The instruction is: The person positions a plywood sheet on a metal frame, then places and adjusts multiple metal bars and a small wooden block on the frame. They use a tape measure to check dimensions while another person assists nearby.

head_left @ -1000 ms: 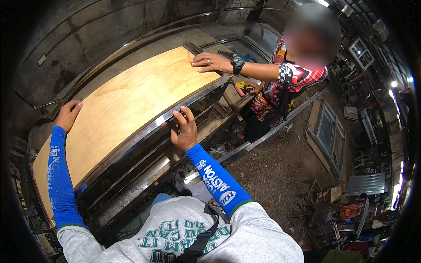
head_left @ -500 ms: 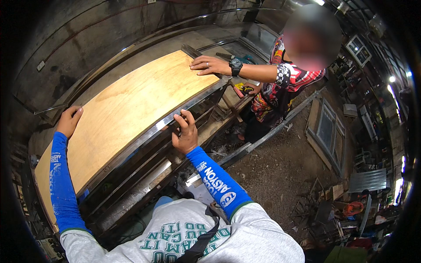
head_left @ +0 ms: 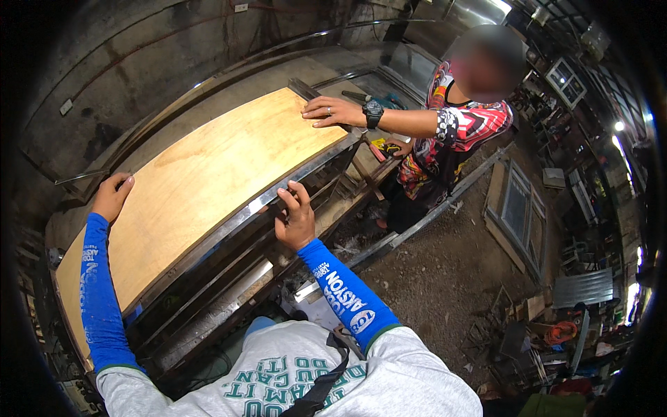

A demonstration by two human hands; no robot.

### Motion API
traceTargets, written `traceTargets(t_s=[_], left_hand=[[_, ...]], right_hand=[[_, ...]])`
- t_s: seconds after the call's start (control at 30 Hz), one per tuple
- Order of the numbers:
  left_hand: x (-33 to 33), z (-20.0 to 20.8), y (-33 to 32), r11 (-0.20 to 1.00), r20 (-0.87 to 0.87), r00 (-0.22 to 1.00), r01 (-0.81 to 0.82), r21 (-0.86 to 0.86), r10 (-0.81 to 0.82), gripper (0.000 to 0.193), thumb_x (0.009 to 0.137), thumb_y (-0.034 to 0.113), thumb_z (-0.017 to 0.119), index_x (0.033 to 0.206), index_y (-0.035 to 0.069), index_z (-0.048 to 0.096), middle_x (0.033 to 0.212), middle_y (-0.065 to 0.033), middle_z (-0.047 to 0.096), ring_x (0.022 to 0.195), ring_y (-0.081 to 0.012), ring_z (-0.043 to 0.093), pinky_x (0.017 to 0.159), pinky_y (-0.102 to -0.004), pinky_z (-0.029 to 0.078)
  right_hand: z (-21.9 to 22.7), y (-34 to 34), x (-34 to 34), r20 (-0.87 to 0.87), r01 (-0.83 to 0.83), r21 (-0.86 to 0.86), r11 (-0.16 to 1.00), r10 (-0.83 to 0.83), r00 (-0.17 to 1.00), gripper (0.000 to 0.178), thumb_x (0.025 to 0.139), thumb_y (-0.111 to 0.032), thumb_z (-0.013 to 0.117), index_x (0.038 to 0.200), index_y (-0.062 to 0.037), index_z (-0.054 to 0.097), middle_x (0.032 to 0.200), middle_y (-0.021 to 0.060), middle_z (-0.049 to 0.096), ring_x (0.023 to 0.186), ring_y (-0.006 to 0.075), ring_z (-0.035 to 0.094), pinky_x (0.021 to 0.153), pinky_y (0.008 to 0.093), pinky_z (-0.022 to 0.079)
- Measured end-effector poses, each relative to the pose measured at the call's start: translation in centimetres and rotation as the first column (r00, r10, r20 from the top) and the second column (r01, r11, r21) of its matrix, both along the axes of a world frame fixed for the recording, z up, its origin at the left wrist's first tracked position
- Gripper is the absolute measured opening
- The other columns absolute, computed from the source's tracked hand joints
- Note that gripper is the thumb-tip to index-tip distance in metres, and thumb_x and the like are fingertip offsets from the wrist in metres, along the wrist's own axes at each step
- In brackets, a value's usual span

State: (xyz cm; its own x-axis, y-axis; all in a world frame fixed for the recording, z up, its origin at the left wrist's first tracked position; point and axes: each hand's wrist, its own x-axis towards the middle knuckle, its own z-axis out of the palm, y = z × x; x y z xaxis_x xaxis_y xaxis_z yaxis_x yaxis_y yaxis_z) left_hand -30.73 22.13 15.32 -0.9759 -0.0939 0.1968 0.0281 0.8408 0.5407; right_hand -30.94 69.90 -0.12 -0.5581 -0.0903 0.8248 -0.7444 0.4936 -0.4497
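A long plywood panel lies flat over a dark metal frame, running from near left to far right. My left hand grips the panel's far edge, its thumb on the face and the other fingers partly hidden. At the near edge, my right hand is curled against the metal frame, fingertips on its shiny side. Across from me, a co-worker's hand with a ring and a black watch presses flat on the panel's far right end. Their other hand is beside a yellow and red tool.
Below the panel are metal bars and a lower rail. A long steel bar lies on the dirt floor. A framed window rests at the right, near corrugated sheet and an orange coil. A concrete wall stands behind.
The view has tilted slightly, so the panel sits a little lower in the picture. The co-worker's head is lower and further left. Both my hands keep their places on the panel and frame.
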Motion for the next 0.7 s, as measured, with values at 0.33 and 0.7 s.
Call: traceTargets(t_s=[0.33, 0.7], left_hand=[[-0.11, 0.0, 0.01, 1.0, 0.011, 1.0, -0.02, -0.019, 0.02, 0.043, 0.102, 0.035, 0.064, 0.118, -0.005, 0.071, 0.113, -0.0203, 0.075, 0.106, -0.0303, 0.07, 0.096, -0.0388, 0.052], [0.1, 0.24, 0.04, 1.0, 0.013, 1.0, -0.007, -0.003, 0.007, 0.042, 0.102, 0.033, 0.064, 0.117, -0.005, 0.071, 0.112, -0.0202, 0.075, 0.104, -0.0299, 0.07, 0.095, -0.0389, 0.052]], right_hand=[[-0.42, 0.08, -0.6, -0.038, -0.003, -0.007, 1.0, 0.002, 0.999, 0.085, 0.069, 0.009, 0.066, 0.146, -0.0241, 0.048, 0.144, 0.0165, 0.047, 0.118, 0.0423, 0.061, 0.089, 0.0464, 0.058], [-0.26, -0.02, -0.76, -0.042, -0.011, -0.016, 1.0, 0.01, 0.999, 0.085, 0.068, 0.01, 0.065, 0.145, -0.0234, 0.049, 0.143, 0.0165, 0.047, 0.114, 0.0409, 0.063, 0.087, 0.045, 0.058]])
